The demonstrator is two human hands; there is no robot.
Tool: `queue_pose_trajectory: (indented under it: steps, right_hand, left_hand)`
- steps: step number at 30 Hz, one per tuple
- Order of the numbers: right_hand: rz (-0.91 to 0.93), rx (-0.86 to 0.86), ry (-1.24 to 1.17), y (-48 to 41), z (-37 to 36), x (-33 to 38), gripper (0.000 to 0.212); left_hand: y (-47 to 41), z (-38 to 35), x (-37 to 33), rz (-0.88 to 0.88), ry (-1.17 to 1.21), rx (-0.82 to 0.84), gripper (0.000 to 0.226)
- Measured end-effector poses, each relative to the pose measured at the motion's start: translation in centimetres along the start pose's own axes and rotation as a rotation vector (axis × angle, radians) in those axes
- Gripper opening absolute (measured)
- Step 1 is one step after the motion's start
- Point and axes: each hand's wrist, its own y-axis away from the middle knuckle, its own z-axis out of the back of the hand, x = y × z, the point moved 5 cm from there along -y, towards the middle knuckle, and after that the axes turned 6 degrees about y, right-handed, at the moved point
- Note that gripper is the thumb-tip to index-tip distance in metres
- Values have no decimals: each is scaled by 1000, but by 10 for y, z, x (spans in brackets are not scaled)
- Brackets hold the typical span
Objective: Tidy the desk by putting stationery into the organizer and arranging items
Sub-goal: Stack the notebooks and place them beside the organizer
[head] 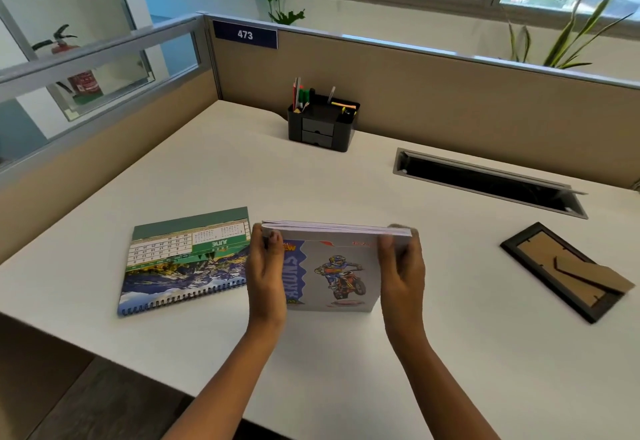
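Observation:
A stack of notebooks [332, 266] with a motorbike rider on the cover stands on its edge near the front of the white desk [450, 353]. My left hand [265, 277] grips its left side and my right hand [401, 273] grips its right side. A black organizer [322, 126] with two small drawers stands at the back of the desk, with pens, markers and sticky notes in its top compartments.
A spiral-bound calendar [183, 263] lies flat just left of the notebooks. A black picture frame [564, 271] lies face down at the right. A cable slot [485, 180] is open in the desk behind it. Partition walls close the back and left.

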Motion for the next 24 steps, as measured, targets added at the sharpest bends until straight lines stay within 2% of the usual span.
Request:
queue_pose_trajectory:
  steps: [1, 3, 5, 7, 10, 12, 14, 16, 20, 24]
  right_hand:
    - [17, -39, 1, -3, 0, 7, 30]
    - [20, -134, 2, -8, 0, 16, 38]
    - [-12, -189, 35, -13, -2, 17, 38]
    - [-53, -218, 73, -16, -4, 14, 36]
    - [-30, -302, -6, -11, -5, 8, 35]
    - [35, -325, -11, -4, -7, 6, 27]
    - [71, -300, 20, 2, -9, -3, 18]
    - [55, -247, 45, 9, -11, -21, 12]
    - [-53, -112, 178, 35, -9, -85, 5]
    - [-125, -51, 328, 50, -5, -118, 40]
  left_hand:
    - [-1, -5, -8, -23, -6, 0, 12]
    - [-5, -10, -16, -29, -29, -24, 21]
    - [-8, -10, -18, -31, -35, -67, 31]
    - [-9, -13, -21, -38, -68, -86, 30]
    - [-10, -14, -18, -8, -86, -41, 25]
    - [-10, -10, -5, 33, -64, 20, 22]
    - [-5, -1, 16, 83, -103, 65, 44]
    - [4, 7, 34, 74, -159, 84, 25]
    - [16, 34, 77, 139, -392, 109, 36]
    - [15, 51, 99, 183, -553, 130, 46]
